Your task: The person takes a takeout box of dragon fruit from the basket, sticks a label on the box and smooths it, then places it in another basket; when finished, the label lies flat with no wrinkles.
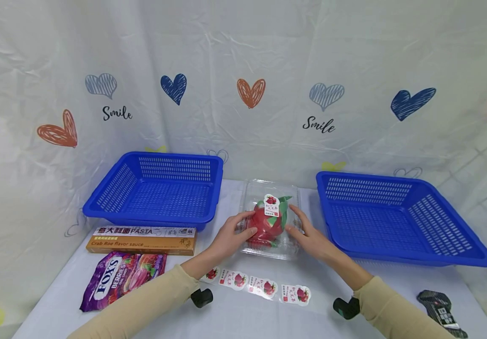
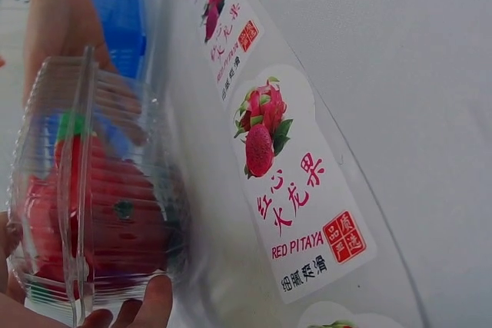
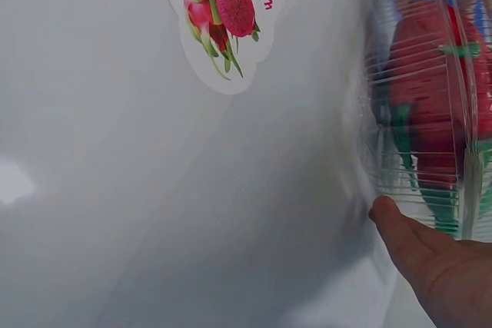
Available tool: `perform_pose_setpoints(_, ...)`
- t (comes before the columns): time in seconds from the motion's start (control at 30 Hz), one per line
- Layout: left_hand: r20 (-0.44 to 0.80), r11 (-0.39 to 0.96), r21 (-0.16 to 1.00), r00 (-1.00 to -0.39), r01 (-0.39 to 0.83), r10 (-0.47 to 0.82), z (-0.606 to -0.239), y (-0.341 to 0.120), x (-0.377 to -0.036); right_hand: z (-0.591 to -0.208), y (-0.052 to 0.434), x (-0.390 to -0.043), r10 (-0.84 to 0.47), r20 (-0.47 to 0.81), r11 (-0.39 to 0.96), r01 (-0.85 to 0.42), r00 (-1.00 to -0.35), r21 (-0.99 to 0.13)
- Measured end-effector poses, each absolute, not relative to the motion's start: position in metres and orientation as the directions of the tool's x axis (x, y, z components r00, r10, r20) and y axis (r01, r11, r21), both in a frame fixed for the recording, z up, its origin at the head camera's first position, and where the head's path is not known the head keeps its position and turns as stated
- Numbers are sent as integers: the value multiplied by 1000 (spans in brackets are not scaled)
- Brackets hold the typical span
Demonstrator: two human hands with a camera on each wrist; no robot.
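Note:
A clear plastic clamshell box (image 1: 269,254) sits closed on the white table, holding a red, green-leaved dragon fruit (image 1: 264,226). On its lid is a white sticker (image 1: 271,205) with a dragon fruit picture. My left hand (image 1: 232,233) grips the box's left side, its fingertips reaching over the lid. From the right, my right hand (image 1: 311,238) holds the opposite side, thumb and forefinger at the lid's edge. In the right wrist view its thumb (image 3: 403,240) lies against the box's lower edge. Just in front runs a strip of "Red Pitaya" stickers (image 2: 280,190).
Blue plastic baskets stand at the back left (image 1: 152,216) and right (image 1: 396,254). Left of my left arm lie a pasta box (image 1: 142,241) and a purple Fox's candy bag (image 1: 122,278). A dark packaged item (image 1: 440,310) lies at the front right. Behind hangs a heart-printed curtain (image 1: 269,47).

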State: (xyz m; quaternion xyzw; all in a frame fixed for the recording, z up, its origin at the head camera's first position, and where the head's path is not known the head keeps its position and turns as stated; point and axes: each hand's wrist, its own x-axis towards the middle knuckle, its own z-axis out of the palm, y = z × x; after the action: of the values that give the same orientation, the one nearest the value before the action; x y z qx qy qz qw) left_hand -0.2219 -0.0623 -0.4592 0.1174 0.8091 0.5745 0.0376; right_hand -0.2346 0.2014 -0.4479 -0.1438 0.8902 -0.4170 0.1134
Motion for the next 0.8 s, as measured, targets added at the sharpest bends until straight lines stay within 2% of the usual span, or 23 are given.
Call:
perform_pose_setpoints(0.3, 47, 311, 944, -975, 115, 218, -458, -61, -221, -450, 200, -235, -337, -74, 554, -134, -938, -822)
perform_pose_setpoints(0.6, 43, 295, 951, -983, 96, 180, -455, -60, -214, -448, 195, -234, -321, -172, 401, 31, -931, -916)
perform_pose_setpoints(0.8, 55, 275, 956, -985, 99, 164, -457, -58, -212, -444, 195, -234, -338, -169, 340, 48, -926, -939)
